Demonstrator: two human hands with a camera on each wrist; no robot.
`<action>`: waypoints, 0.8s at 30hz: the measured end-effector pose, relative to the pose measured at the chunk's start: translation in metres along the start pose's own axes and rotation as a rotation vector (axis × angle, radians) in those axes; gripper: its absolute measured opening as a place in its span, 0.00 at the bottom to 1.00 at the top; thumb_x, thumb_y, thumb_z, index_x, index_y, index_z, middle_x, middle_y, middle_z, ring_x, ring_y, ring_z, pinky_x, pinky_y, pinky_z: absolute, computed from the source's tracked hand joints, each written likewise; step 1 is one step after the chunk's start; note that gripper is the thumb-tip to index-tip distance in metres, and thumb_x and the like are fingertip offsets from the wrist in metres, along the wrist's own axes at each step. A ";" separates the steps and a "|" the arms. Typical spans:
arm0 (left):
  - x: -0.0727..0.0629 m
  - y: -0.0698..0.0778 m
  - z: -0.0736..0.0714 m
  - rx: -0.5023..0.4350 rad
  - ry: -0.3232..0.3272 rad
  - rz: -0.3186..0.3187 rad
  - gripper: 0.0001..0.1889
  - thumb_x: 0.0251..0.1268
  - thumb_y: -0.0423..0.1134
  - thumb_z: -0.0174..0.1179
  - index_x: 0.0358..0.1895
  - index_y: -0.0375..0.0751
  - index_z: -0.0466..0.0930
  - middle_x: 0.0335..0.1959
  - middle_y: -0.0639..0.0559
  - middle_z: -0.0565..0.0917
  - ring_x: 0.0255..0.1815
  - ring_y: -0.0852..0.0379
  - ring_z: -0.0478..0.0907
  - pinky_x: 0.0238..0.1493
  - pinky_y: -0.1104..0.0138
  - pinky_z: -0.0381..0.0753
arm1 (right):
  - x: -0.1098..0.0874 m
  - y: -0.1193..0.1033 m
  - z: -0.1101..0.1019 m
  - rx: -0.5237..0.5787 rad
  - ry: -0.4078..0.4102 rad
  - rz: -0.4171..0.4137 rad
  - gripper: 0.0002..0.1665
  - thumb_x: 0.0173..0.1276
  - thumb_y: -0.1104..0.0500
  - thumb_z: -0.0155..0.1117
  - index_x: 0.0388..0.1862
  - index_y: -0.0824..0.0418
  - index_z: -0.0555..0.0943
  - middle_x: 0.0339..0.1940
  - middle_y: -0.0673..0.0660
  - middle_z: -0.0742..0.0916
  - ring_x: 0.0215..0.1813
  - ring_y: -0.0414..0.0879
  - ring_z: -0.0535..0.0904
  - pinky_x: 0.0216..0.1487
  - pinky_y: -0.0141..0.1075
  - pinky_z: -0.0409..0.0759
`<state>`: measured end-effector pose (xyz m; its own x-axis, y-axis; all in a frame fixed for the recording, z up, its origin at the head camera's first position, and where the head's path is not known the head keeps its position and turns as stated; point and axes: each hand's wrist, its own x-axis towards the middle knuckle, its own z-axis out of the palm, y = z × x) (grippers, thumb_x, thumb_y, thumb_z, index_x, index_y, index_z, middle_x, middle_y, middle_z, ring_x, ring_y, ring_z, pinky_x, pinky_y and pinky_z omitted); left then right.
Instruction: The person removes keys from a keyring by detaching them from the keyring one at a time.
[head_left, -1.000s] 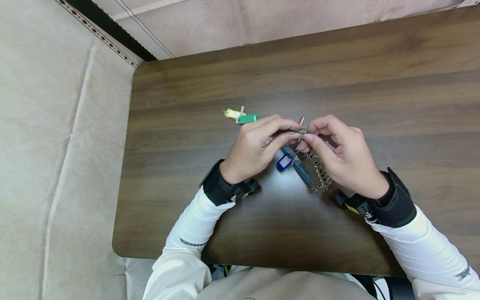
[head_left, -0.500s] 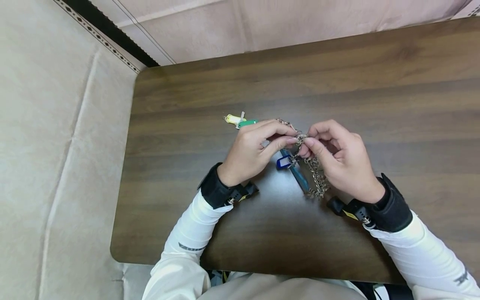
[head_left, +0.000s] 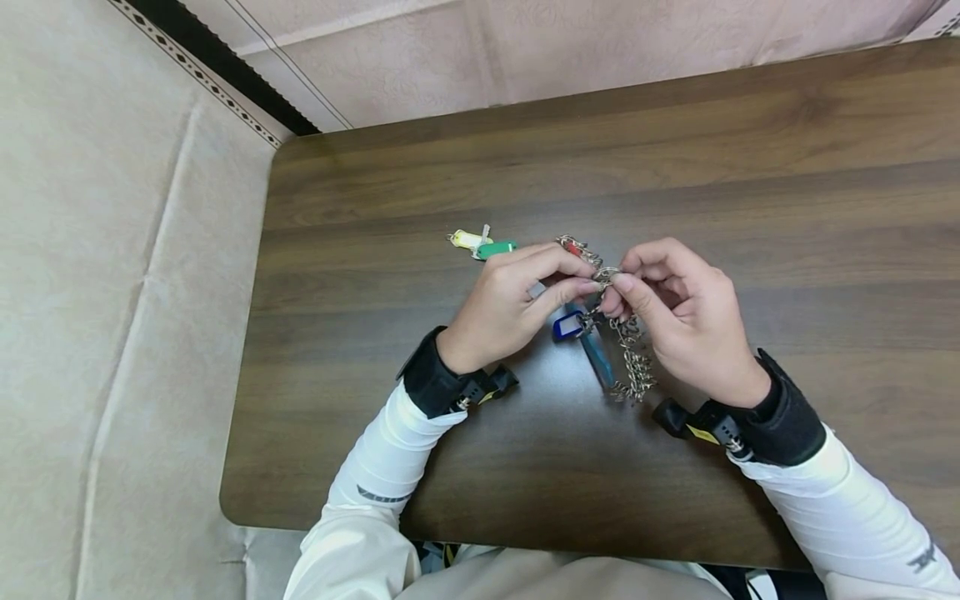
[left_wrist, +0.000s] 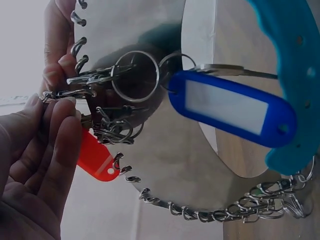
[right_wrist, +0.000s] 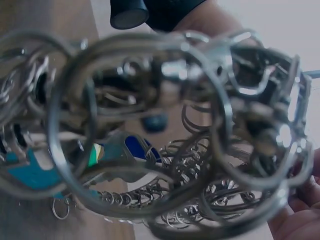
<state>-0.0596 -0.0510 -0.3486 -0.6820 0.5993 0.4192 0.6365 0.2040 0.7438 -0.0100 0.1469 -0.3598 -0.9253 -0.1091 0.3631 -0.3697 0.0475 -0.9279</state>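
Note:
My left hand and right hand meet above the table, both pinching small metal links of a chain. In the left wrist view, the left thumb and fingers grip a metal clasp. A split ring hangs by it, with a key and a blue key tag attached. A red key tag hangs below the fingers. A teal strip with holes is beside the blue tag. Large rings block much of the right wrist view.
Yellow and green key tags lie on the wooden table just beyond the left hand. Beige padded panels border the table's left side and far edge.
More of the chain and the red key tag show beyond the left hand's fingers. The chain's near loop hangs slightly lower in view. Both hands keep pinching the links.

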 end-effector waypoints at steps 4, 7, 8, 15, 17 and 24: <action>0.000 0.000 0.001 0.001 -0.021 -0.008 0.05 0.68 0.31 0.65 0.41 0.32 0.85 0.37 0.45 0.88 0.38 0.61 0.83 0.45 0.74 0.80 | 0.000 -0.002 0.001 0.037 0.002 0.011 0.04 0.71 0.76 0.58 0.38 0.80 0.73 0.29 0.40 0.87 0.31 0.34 0.84 0.33 0.24 0.82; 0.000 0.000 0.001 0.001 -0.026 -0.005 0.05 0.68 0.31 0.65 0.41 0.32 0.85 0.36 0.46 0.87 0.37 0.61 0.81 0.44 0.74 0.80 | 0.000 -0.003 0.001 0.053 0.000 0.025 0.04 0.71 0.77 0.57 0.39 0.81 0.73 0.29 0.41 0.87 0.31 0.34 0.84 0.34 0.25 0.82; 0.000 0.000 0.001 -0.002 -0.024 0.000 0.04 0.68 0.31 0.65 0.41 0.33 0.85 0.36 0.46 0.86 0.37 0.62 0.81 0.44 0.74 0.80 | 0.000 -0.003 0.002 0.058 -0.001 0.030 0.04 0.71 0.76 0.57 0.39 0.81 0.73 0.29 0.41 0.87 0.31 0.34 0.84 0.34 0.25 0.82; 0.002 0.001 0.003 0.002 0.001 0.037 0.04 0.70 0.30 0.63 0.42 0.32 0.83 0.37 0.46 0.85 0.37 0.61 0.80 0.44 0.74 0.80 | 0.001 -0.004 0.002 0.064 -0.027 0.045 0.04 0.72 0.76 0.56 0.40 0.81 0.72 0.31 0.42 0.87 0.33 0.34 0.84 0.35 0.25 0.83; 0.002 0.000 0.003 0.021 0.010 0.041 0.04 0.70 0.30 0.63 0.42 0.32 0.83 0.37 0.46 0.85 0.38 0.60 0.80 0.45 0.73 0.80 | 0.001 -0.004 0.002 0.052 -0.048 0.039 0.03 0.71 0.78 0.56 0.40 0.81 0.72 0.32 0.42 0.87 0.34 0.34 0.85 0.36 0.25 0.83; 0.001 0.000 0.003 0.061 0.031 0.035 0.04 0.71 0.31 0.62 0.41 0.32 0.83 0.36 0.46 0.85 0.39 0.59 0.81 0.47 0.72 0.79 | 0.000 -0.003 0.001 0.032 -0.096 0.012 0.08 0.65 0.84 0.56 0.42 0.81 0.72 0.36 0.42 0.87 0.38 0.33 0.85 0.40 0.24 0.83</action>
<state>-0.0591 -0.0483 -0.3503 -0.6692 0.5830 0.4607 0.6801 0.2306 0.6960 -0.0092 0.1453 -0.3571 -0.9169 -0.2036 0.3434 -0.3542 0.0181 -0.9350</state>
